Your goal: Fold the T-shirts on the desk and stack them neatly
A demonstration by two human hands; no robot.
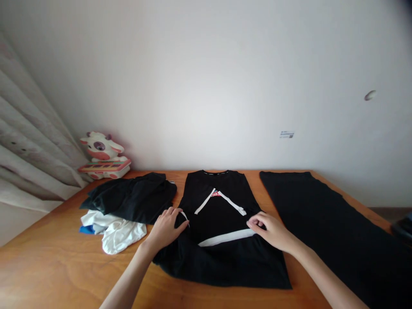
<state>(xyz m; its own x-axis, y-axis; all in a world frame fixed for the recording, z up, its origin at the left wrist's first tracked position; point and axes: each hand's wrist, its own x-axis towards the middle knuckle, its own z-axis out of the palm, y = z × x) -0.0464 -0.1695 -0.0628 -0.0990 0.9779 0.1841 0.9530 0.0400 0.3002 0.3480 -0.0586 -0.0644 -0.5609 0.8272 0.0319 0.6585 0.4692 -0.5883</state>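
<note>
A black shirt (219, 219) with white stripes and a small red print lies on the wooden table, its neckline toward the wall. Its lower left part is bunched in folds. My left hand (168, 226) is closed on the fabric at the shirt's left side, where a thin white edge shows by the fingers. On the right side, my right hand (267, 229) pinches the black fabric near the end of the lower white stripe.
Rumpled black clothes (135, 195) and white clothes (119, 231) lie to the left, with a cow toy (104, 156) behind them. A long black cloth (328, 223) stretches along the right. The wall (206, 86) stands behind the wooden table (48, 266).
</note>
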